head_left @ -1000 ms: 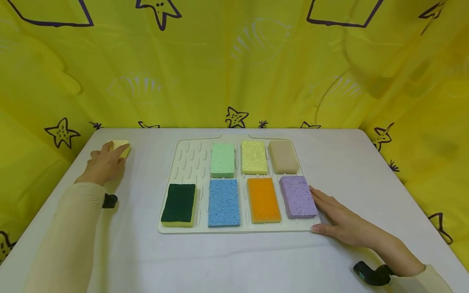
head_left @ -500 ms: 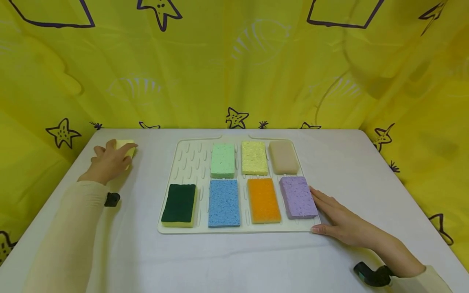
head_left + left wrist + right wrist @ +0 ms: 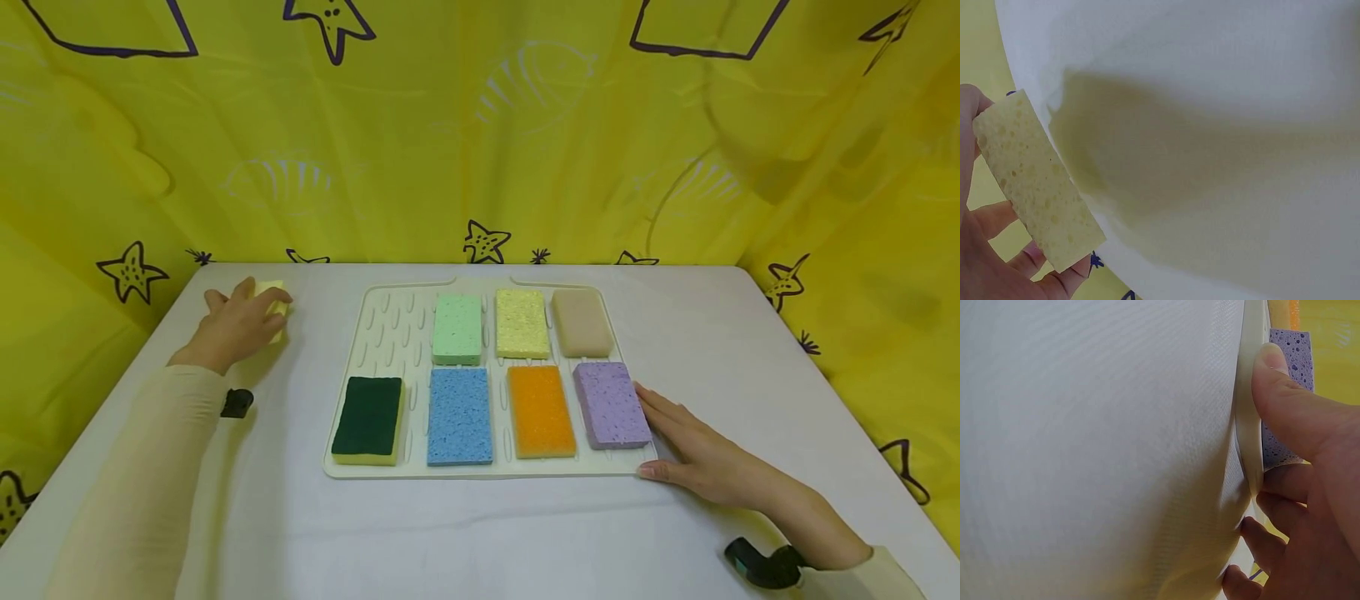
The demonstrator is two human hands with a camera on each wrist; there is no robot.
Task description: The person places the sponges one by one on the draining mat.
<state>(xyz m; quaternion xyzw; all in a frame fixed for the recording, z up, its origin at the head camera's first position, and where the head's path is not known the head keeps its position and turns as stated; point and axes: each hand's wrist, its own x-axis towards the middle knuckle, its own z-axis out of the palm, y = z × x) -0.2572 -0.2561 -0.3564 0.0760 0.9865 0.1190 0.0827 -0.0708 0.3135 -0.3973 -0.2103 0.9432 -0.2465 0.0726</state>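
Observation:
At the table's far left corner, my left hand [image 3: 236, 325] grips a pale yellow sponge [image 3: 1038, 178] with small pores, its thumb and fingers at the sponge's edges. In the left wrist view the sponge is tilted above its shadow on the white cloth. My right hand [image 3: 697, 454] rests at the right front corner of a cream drying tray [image 3: 390, 350], fingers fairly straight. Its thumb [image 3: 1272, 369] lies on the tray's rim, and the fingertips reach the side of a purple sponge [image 3: 611, 406].
On the tray lie sponges: dark green-topped [image 3: 367, 417], blue [image 3: 459, 417], orange [image 3: 542, 412], mint green [image 3: 457, 327], speckled yellow [image 3: 522, 323] and beige [image 3: 582, 323]. The tray's back left part shows bare ridges. A yellow patterned curtain [image 3: 420, 150] hangs behind the table.
My left hand has moved a little to the right with the pale yellow sponge in its grip. The right hand and the tray have stayed in place.

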